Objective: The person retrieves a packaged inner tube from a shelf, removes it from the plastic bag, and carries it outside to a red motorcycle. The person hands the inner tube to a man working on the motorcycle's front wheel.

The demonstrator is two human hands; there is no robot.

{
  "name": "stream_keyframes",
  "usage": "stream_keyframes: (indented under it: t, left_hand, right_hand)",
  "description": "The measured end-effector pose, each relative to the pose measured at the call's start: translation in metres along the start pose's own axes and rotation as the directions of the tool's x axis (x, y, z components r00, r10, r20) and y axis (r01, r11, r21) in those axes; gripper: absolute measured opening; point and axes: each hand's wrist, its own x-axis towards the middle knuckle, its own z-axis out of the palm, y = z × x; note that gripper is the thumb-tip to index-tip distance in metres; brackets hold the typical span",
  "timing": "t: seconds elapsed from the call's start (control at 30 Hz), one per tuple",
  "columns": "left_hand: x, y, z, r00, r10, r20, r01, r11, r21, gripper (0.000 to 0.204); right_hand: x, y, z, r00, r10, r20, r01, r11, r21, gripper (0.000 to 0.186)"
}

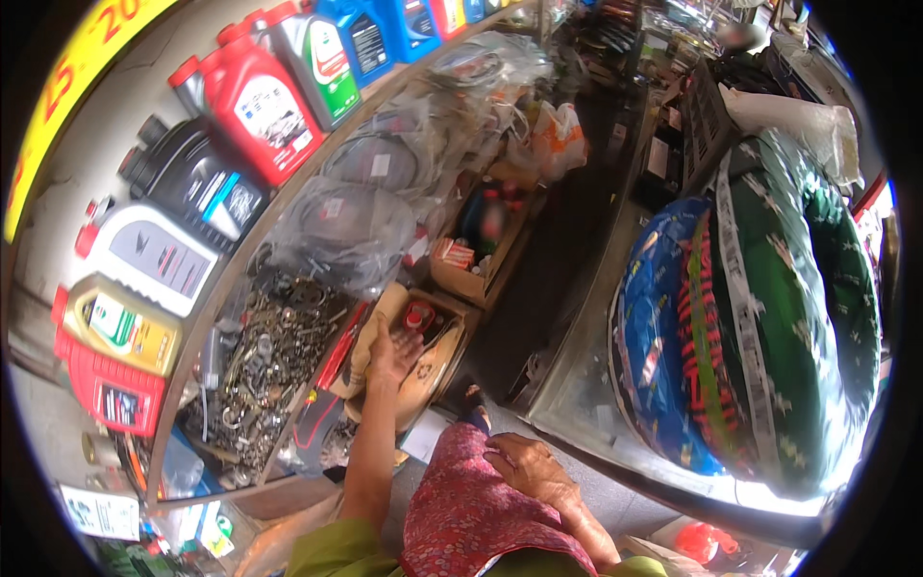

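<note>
My left hand (396, 350) is stretched out over an open cardboard box (435, 381), fingers apart and nothing in it. Just beyond its fingertips, a red-topped item (419, 315) sits inside that box; its lower part is hidden. My right hand (535, 467) lies spread on my knee, over red floral cloth (461, 510), and holds nothing. Behind the first box stands a second carton (468, 282) with dark, red-capped bottles and small red-and-white packets in it.
Oil jugs, including a red one (264, 106), line the left shelf. Below lie loose metal parts (255, 385) and plastic-wrapped coils (351, 221). At right, wrapped round bundles, one green (798, 317) and one blue (663, 337), stand on a counter (582, 385).
</note>
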Motion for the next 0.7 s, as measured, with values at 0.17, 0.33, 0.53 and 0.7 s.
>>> stream_keyframes:
  t: [0.17, 0.33, 0.53, 0.7]
  left_hand:
    - [0.072, 0.083, 0.049, 0.999, 0.045, 0.017, -0.038, 0.951, -0.308, 0.088]
    - [0.11, 0.125, 0.059, 0.997, 0.056, -0.046, -0.069, 0.925, -0.374, 0.078]
    - [0.132, 0.129, 0.034, 0.999, -0.034, -0.032, 0.017, 0.908, -0.418, 0.059]
    - [0.135, 0.122, -0.009, 0.999, 0.007, 0.032, 0.007, 0.914, -0.405, 0.006]
  right_hand:
    - [0.064, 0.009, -0.014, 0.987, -0.01, -0.161, 0.014, 1.0, 0.022, 0.024]
    - [0.09, 0.021, -0.014, 0.972, 0.023, -0.234, -0.078, 0.971, -0.228, 0.018]
    - [0.095, 0.041, 0.008, 0.979, -0.091, -0.183, -0.027, 0.828, -0.56, 0.006]
    - [0.095, 0.031, 0.008, 0.988, -0.024, -0.151, -0.072, 0.796, -0.602, 0.011]
